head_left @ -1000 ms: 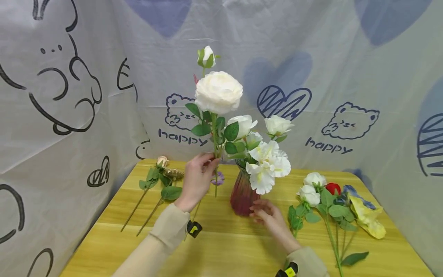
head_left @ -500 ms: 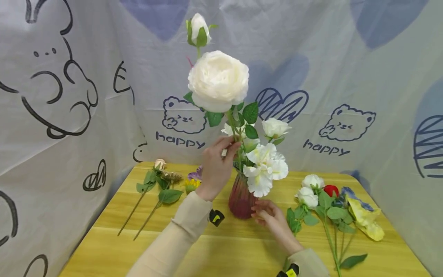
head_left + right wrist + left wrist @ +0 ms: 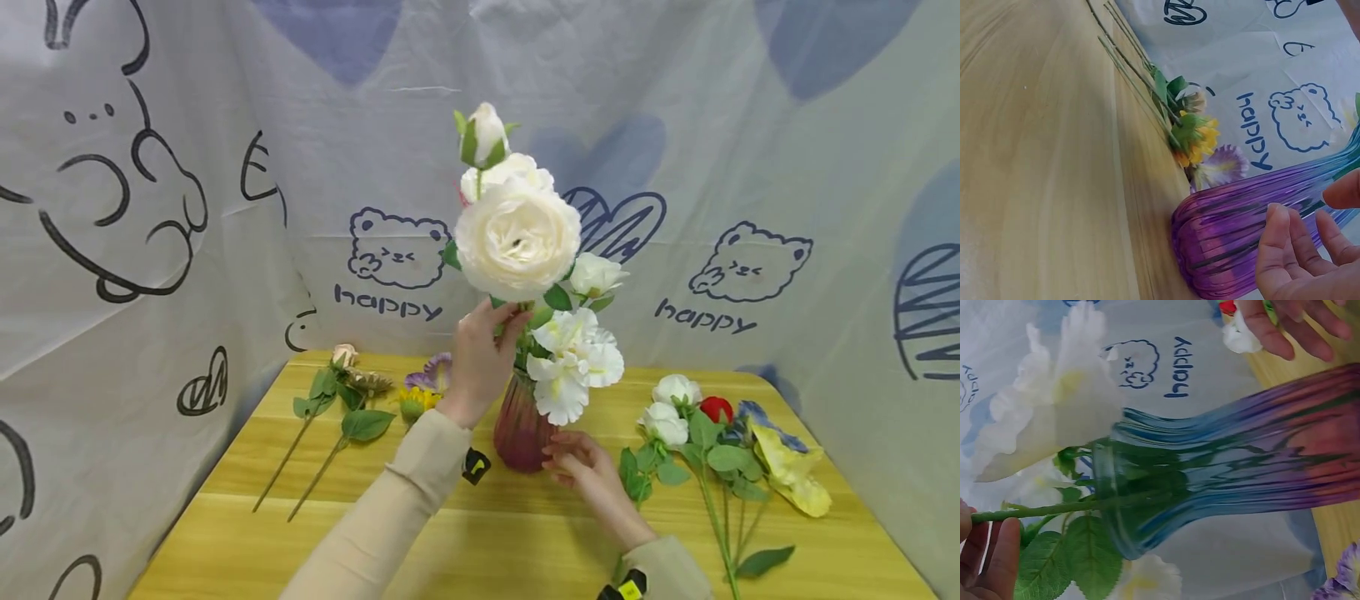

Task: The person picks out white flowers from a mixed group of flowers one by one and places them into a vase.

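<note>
My left hand [image 3: 483,362] pinches the green stem [image 3: 1041,510] of a large white artificial rose [image 3: 517,242] with a white bud [image 3: 486,137] above it. In the left wrist view this stem runs through the mouth of a ribbed glass vase [image 3: 1260,444], blue at the neck and reddish-purple lower down. The vase stands upright on the table and also holds a white iris [image 3: 577,367] and a smaller white rose [image 3: 597,273]. Beside the vase's lower part, my right hand [image 3: 1310,262] has its fingers loosely bent, with nothing between them.
Left on the wooden table [image 3: 247,533] lie a pale rose [image 3: 345,356], a brown flower [image 3: 369,382], a yellow sunflower [image 3: 416,402] and a purple iris [image 3: 437,372]. At the right are white roses [image 3: 666,423], a red flower [image 3: 717,409] and a yellow-and-blue iris [image 3: 791,475]. A printed curtain [image 3: 720,150] hangs behind.
My left hand has carried the white rose rightward over the vase, raising it and then lowering it, its stem now in the vase's mouth. The right hand has stayed beside the vase.
</note>
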Demonstrator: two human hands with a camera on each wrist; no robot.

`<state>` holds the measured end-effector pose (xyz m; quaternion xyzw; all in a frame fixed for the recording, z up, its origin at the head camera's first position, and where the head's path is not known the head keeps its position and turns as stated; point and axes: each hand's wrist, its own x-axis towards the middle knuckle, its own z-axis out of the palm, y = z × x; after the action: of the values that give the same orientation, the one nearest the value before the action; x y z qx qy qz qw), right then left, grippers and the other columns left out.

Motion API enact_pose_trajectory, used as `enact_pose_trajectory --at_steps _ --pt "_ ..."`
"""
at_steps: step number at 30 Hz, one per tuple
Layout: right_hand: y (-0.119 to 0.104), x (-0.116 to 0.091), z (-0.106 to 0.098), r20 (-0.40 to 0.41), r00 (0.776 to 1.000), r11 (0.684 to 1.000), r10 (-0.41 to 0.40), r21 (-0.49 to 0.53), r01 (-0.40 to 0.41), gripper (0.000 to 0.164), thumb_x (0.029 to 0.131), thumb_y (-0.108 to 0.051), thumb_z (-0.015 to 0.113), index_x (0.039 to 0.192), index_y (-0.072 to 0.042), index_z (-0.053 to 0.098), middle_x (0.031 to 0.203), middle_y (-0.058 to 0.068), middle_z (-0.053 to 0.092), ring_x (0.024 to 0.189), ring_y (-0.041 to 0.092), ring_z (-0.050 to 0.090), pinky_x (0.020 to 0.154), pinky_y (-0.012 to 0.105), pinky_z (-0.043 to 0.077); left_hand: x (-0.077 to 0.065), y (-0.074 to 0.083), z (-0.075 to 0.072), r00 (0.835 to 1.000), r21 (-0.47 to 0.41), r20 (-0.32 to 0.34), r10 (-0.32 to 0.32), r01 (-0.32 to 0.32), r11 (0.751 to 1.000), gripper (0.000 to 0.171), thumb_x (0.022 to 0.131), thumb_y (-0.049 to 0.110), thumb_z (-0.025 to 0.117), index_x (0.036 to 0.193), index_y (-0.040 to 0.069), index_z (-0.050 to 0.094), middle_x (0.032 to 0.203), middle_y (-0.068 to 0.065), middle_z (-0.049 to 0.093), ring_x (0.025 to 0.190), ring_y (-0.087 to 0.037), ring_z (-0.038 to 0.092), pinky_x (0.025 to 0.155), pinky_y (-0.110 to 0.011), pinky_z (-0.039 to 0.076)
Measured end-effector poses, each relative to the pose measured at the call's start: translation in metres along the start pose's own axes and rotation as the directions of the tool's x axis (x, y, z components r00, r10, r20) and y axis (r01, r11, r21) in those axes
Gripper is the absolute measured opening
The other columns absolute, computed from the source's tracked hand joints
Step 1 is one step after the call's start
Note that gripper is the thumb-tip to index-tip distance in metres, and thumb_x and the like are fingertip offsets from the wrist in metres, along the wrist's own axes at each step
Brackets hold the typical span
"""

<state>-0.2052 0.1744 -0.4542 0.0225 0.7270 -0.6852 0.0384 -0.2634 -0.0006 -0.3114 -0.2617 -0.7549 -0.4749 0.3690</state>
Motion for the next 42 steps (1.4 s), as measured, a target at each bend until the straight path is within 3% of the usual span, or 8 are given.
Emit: enact_pose_trajectory --at_steps 5,12,17,20,26,31,35,42 --pt "0.004 0.001 0.0 0.01 1.0 1.0 0.002 0.004 -0.002 0.032 0.101 -0.006 0.052 0.131 0.005 0.052 0.121 0.02 0.066 0.096 0.017 0.068 0.083 0.028 0.058 -0.009 -0.004 0.004 0.995 0.092 0.078 -0.056 0.049 0.995 0.015 0.098 0.013 0.064 0.093 0.001 0.072 0.093 -0.011 0.073 0.084 -0.024 0.071 0.071 -0.033 0.059" --pt "0.008 0.002 0.001 0.02 1.0 1.0 0.002 0.012 -0.002 0.033 0.1 -0.005 0.052 0.13 0.005 0.053 0.115 0.016 0.068 0.095 0.018 0.068 0.081 0.028 0.057 -0.017 -0.009 0.008 0.979 0.183 0.165 -0.119 0.088 0.979 0.028 0.101 0.019 0.061 0.077 0.005 0.062 0.081 -0.009 0.069 0.067 -0.019 0.06 0.057 -0.025 0.047" --pt "0.008 0.001 0.001 0.04 0.999 1.0 -0.002 0.013 0.001 0.033 0.1 -0.005 0.051 0.131 0.006 0.051 0.113 0.014 0.069 0.094 0.016 0.068 0.081 0.027 0.058 -0.02 -0.01 0.009 0.945 0.258 0.255 -0.206 0.138 0.956 0.023 0.102 0.024 0.06 0.093 0.009 0.075 0.084 -0.007 0.076 0.063 -0.017 0.064 0.053 -0.023 0.048" --pt "0.009 0.001 0.0 0.057 0.998 1.0 -0.003 0.019 0.002 0.033 0.101 -0.005 0.05 0.132 0.007 0.049 0.113 0.013 0.068 0.093 0.015 0.068 0.081 0.026 0.058 -0.022 -0.011 0.01 0.928 0.308 0.286 -0.237 0.146 0.94 0.021 0.101 0.024 0.061 0.099 0.009 0.076 0.089 -0.008 0.078 0.069 -0.022 0.07 0.058 -0.032 0.055" --pt "0.009 -0.001 0.0 0.091 0.996 0.999 -0.003 0.034 0.0 0.035 0.102 -0.008 0.051 0.133 0.008 0.046 0.112 0.012 0.067 0.094 0.014 0.067 0.084 0.027 0.058 -0.024 -0.01 0.011 0.923 0.39 0.282 -0.263 0.14 0.91 0.023 0.097 0.01 0.062 0.12 0.009 0.063 0.102 -0.02 0.073 0.089 -0.041 0.073 0.071 -0.052 0.06" --pt "0.008 -0.002 0.0 0.1 0.995 1.0 0.002 0.024 -0.004 0.036 0.102 -0.01 0.051 0.134 0.007 0.045 0.114 0.013 0.066 0.095 0.015 0.065 0.085 0.028 0.058 -0.024 -0.01 0.012 0.901 0.387 0.324 -0.289 0.152 0.91 0.028 0.102 0.01 0.052 0.13 0.009 0.056 0.112 -0.025 0.069 0.092 -0.044 0.071 0.069 -0.054 0.059" --pt "0.009 -0.002 -0.001 0.114 0.994 1.0 0.003 0.018 -0.005 0.036 0.103 -0.011 0.052 0.134 0.006 0.045 0.114 0.013 0.067 0.096 0.015 0.065 0.083 0.027 0.058 -0.024 -0.011 0.012 0.909 0.392 0.337 -0.246 0.102 0.914 0.023 0.102 0.009 0.053 0.125 0.006 0.056 0.108 -0.024 0.071 0.089 -0.041 0.072 0.068 -0.051 0.06" --pt "0.01 -0.002 -0.003 0.126 0.992 1.0 -0.001 0.029 -0.003 0.036 0.102 -0.011 0.053 0.133 0.007 0.046 0.109 0.007 0.068 0.095 0.014 0.067 0.082 0.026 0.058 -0.021 -0.01 0.015 0.917 0.474 0.368 -0.155 -0.042 0.879 0.021 0.095 0.001 0.057 0.116 0.003 0.062 0.101 -0.021 0.072 0.091 -0.038 0.072 0.078 -0.05 0.062"
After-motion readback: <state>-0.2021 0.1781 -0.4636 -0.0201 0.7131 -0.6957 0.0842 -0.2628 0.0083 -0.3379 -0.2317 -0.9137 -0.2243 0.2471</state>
